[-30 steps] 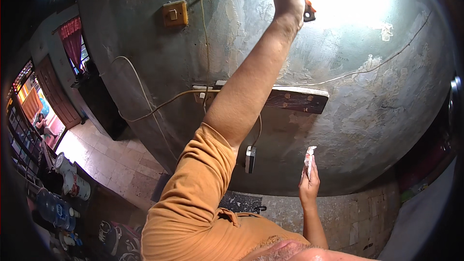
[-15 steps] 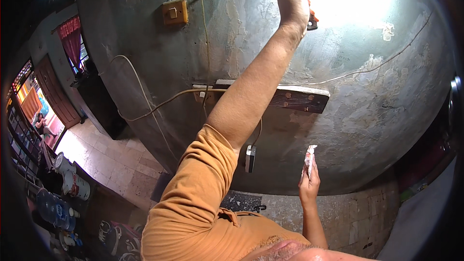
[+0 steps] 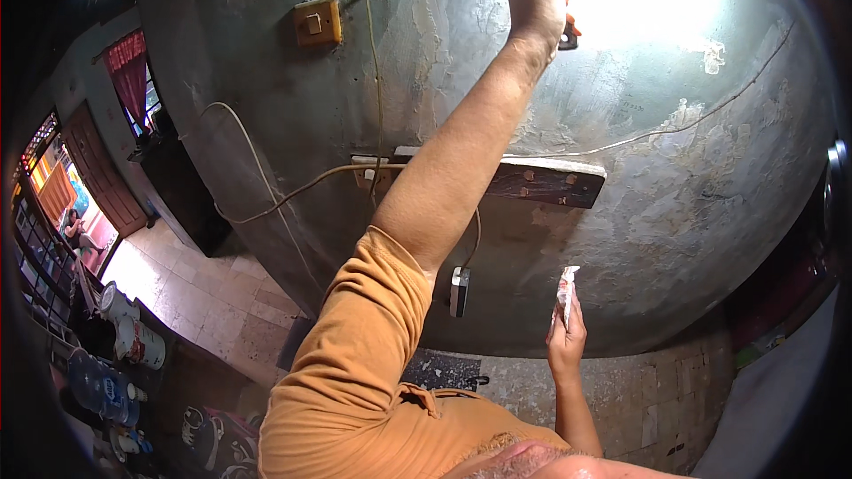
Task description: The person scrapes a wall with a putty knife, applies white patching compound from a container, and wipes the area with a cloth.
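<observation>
High on the wall, my left hand (image 3: 535, 11) is closed around a hand tool with an orange and black handle (image 3: 569, 37). A hole shows in the handle's dark end; its working end is hidden behind the hand and in the glare. The arm is stretched up across the grey-green wall (image 3: 461, 53), whose surface is patchy and flaking. Lower down and to the right, my right hand (image 3: 568, 341) grips a flat whitish piece with reddish marks (image 3: 567, 291), seen nearly edge-on. White smears cover its top; its exact kind cannot be made out.
Behind my left forearm a dark board with sockets (image 3: 555, 184) juts from the wall. Loose cables (image 3: 302, 184) hang about a yellowed switch (image 3: 317, 22). A small socket block (image 3: 459, 293) dangles lower. Buckets (image 3: 140, 341) and a water bottle (image 3: 102, 386) stand left; a person (image 3: 78, 229) sits by the doorway.
My left hand has shifted slightly up and left with the tool, whose dark end now sits a little higher. The right hand and the whitish piece have barely moved.
</observation>
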Demonstrator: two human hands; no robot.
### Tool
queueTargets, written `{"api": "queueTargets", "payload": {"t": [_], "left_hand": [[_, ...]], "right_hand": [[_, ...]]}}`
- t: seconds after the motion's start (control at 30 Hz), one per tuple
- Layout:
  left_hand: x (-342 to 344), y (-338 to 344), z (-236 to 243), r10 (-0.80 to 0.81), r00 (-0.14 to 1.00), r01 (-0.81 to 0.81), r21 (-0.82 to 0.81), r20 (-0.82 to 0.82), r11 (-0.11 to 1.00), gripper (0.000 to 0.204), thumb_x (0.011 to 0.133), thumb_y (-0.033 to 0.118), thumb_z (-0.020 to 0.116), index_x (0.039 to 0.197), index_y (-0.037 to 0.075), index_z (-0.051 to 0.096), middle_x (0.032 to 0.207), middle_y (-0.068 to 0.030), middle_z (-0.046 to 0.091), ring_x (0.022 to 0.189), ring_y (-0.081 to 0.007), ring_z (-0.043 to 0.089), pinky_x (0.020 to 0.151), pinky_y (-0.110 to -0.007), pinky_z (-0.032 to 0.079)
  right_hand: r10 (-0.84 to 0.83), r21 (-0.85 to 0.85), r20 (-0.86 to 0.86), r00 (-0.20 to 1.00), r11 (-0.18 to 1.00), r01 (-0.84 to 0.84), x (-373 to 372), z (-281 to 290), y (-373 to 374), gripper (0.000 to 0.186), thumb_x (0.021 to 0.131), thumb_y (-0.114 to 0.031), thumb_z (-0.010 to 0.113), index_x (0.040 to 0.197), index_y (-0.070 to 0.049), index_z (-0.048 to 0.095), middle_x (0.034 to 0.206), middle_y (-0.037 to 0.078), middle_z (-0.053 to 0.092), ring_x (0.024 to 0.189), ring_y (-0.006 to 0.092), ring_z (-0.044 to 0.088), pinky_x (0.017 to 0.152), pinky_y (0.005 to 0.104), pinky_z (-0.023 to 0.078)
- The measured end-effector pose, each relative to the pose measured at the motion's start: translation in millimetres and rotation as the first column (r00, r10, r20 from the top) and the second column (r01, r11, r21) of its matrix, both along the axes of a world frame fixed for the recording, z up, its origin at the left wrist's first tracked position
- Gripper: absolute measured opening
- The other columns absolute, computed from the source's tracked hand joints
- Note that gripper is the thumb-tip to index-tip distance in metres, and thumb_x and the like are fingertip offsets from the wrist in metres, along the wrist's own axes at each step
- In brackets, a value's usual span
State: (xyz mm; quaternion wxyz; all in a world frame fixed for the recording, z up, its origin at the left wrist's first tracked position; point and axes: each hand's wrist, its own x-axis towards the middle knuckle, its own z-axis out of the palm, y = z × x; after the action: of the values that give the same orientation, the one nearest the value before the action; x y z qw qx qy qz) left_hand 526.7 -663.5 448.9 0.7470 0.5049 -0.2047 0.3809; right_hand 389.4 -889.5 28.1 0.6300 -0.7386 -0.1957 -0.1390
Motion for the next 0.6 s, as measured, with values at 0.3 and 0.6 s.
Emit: {"api": "queueTargets", "payload": {"t": [0.3, 0.6], "left_hand": [[23, 38, 14, -0.162, 0.96, 0.151, -0.065, -0.229, 0.986, 0.035, 0.104, 0.047, 0.038, 0.092, 0.017, 0.052, 0.054, 0.0037, 0.041, 0.035, -0.0144, 0.04, 0.034, -0.034, 0.036], [-17, 20, 29, -0.029, 1.0, 0.029, -0.034, -0.007, 0.999, 0.031, 0.104, 0.038, 0.04, 0.099, 0.012, 0.055, 0.054, 0.0026, 0.043, 0.035, -0.0136, 0.044, 0.029, -0.03, 0.033]], "right_hand": [[0.013, -0.009, 0.022, 1.0, 1.0, -0.013, -2, 8, 6, 0.044, 0.097, 0.009, 0.044, 0.14, 0.008, 0.051, 0.152, 0.025, 0.046, 0.14, 0.0312, 0.047, 0.11, 0.0335, 0.041], [0.042, -0.013, 0.032, 0.999, 0.999, -0.042, -6, 20, 8, 0.045, 0.098, 0.009, 0.044, 0.143, 0.008, 0.049, 0.155, 0.022, 0.044, 0.136, 0.0256, 0.05, 0.102, 0.0283, 0.045]]}}
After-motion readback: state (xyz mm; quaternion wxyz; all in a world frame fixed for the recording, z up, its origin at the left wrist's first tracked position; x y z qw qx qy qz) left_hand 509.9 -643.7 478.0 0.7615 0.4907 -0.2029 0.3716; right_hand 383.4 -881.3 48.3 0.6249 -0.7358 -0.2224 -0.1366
